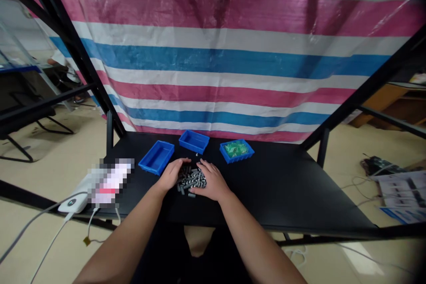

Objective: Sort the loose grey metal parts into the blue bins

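A heap of small grey and silvery cylindrical metal pieces (191, 180) lies on the black table between my hands. My left hand (172, 173) curves around the heap's left side, fingers stretched out and pointing away from me. On the right side rests my right hand (213, 181), its thumb apart from the fingers and touching the near edge of the heap. Both hands look open, cupped beside the pieces rather than gripping them. One tiny light piece (197, 155) lies apart, just beyond the fingertips.
An empty blue tray (156, 157) stands at the left, another blue tray (194, 141) behind the heap. A third blue tray (237, 150), right, holds green items. A white power bank (73, 202) with cables lies at the table's left edge. A striped sheet (213, 62) hangs behind.
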### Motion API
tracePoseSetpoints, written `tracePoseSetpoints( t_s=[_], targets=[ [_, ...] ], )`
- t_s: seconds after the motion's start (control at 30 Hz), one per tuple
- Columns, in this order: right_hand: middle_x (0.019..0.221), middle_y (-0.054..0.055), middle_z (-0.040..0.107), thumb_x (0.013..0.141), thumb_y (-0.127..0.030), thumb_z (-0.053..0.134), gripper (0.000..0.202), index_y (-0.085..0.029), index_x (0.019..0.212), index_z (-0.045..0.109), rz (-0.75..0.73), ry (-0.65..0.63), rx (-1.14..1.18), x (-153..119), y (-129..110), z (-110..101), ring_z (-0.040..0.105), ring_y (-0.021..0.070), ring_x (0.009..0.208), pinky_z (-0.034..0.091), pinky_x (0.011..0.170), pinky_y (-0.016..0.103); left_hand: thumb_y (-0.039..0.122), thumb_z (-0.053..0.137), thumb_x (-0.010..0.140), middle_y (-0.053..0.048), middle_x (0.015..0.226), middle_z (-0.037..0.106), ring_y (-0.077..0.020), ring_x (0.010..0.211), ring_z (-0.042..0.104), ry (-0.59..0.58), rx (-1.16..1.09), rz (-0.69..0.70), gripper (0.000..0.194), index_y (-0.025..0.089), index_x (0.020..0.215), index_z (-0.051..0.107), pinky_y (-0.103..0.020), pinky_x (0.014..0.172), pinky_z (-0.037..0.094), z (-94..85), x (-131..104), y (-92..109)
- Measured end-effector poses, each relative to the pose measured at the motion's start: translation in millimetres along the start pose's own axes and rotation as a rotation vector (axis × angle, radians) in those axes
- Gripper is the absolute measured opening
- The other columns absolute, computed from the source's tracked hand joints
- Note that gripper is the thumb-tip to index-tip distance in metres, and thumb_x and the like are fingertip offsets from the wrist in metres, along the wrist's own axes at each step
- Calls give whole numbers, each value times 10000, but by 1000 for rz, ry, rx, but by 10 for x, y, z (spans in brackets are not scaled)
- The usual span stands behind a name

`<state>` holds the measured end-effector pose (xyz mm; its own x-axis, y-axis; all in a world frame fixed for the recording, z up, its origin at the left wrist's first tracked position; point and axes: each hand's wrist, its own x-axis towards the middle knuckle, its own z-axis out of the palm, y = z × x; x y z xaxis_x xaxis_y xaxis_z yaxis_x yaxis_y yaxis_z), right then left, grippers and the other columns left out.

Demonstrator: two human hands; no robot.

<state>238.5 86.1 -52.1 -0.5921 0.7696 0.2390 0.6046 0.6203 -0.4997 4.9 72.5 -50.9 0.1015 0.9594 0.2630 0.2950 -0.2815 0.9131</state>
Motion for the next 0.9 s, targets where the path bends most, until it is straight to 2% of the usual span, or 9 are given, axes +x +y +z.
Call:
tracePoseSetpoints(
  t_s=[0.1, 0.17, 0.23, 0.37, 0.43, 0.53, 0.67, 0.77, 0.9],
  targets=[
    [1607, 162, 331, 614, -791, 751, 1146, -204, 1533, 399, -19, -31, 14, -58, -34, -33, 320, 353, 1476, 168, 1231, 586, 560, 461, 987, -127, 1454, 561, -294, 1377, 494, -68, 184, 54, 568, 178, 1396, 560, -486, 1187, 374, -86, -233, 51],
    [1609, 155, 328, 569, -801, 769, 1194, -215, 1538, 390, -52, -60, 16, -109, -46, -44, 291, 359, 1487, 142, 1233, 594, 616, 654, 856, -147, 1565, 424, -337, 1454, 385, -161, 367, 119, 826, 195, 1521, 405, -519, 1216, 325, -125, -379, 71],
    [1612, 142, 323, 535, -793, 792, 1222, -234, 1541, 382, -88, -84, 14, -148, -39, -36, 266, 364, 1496, 131, 1234, 594, 680, 768, 705, -167, 1619, 318, -378, 1489, 305, -225, 519, 165, 1109, 197, 1579, 287, -547, 1225, 297, -136, -465, 75],
    [1598, 126, 342, 509, -765, 821, 1243, -261, 1548, 363, -93, -85, 23, -157, 8, 11, 292, 351, 1485, 131, 1241, 575, 794, 782, 557, -206, 1626, 279, -408, 1483, 299, -249, 666, 192, 1332, 172, 1596, 228, -567, 1209, 306, -100, -422, 46],
    [1623, 149, 285, 486, -777, 822, 1306, -233, 1566, 330, -68, -79, 25, -137, 24, 26, 262, 359, 1498, 146, 1239, 570, 830, 773, 513, -223, 1619, 286, -421, 1470, 318, -254, 690, 199, 1385, 157, 1594, 228, -584, 1203, 301, -83, -354, 29],
    [1643, 173, 232, 467, -785, 823, 1347, -191, 1569, 327, -54, -96, 21, -110, 16, 15, 206, 371, 1517, 155, 1238, 564, 831, 781, 492, -227, 1579, 365, -425, 1432, 381, -270, 685, 217, 1380, 159, 1582, 267, -589, 1186, 321, -70, -298, 18],
    [1578, 126, 394, 515, -757, 825, 1159, -230, 1484, 469, -88, -117, 45, -118, -28, -32, 312, 340, 1481, 146, 1247, 544, 760, 781, 608, -186, 1501, 483, -388, 1381, 461, -289, 662, 253, 1176, 198, 1548, 351, -578, 1194, 322, -60, -351, 64],
    [1518, 104, 479, 541, -723, 836, 1040, -246, 1415, 534, -107, -110, 66, -143, -55, -51, 358, 327, 1459, 170, 1243, 538, 701, 755, 701, -177, 1493, 478, -355, 1384, 461, -294, 650, 266, 1055, 200, 1540, 360, -529, 1187, 361, -48, -409, 131],
    [1461, 104, 535, 555, -665, 861, 935, -247, 1340, 574, -144, -98, 97, -147, -72, -43, 396, 325, 1437, 198, 1234, 541, 693, 742, 718, -188, 1554, 408, -357, 1418, 424, -281, 649, 304, 1058, 186, 1552, 332, -517, 1175, 383, -31, -422, 171]
  ],
)
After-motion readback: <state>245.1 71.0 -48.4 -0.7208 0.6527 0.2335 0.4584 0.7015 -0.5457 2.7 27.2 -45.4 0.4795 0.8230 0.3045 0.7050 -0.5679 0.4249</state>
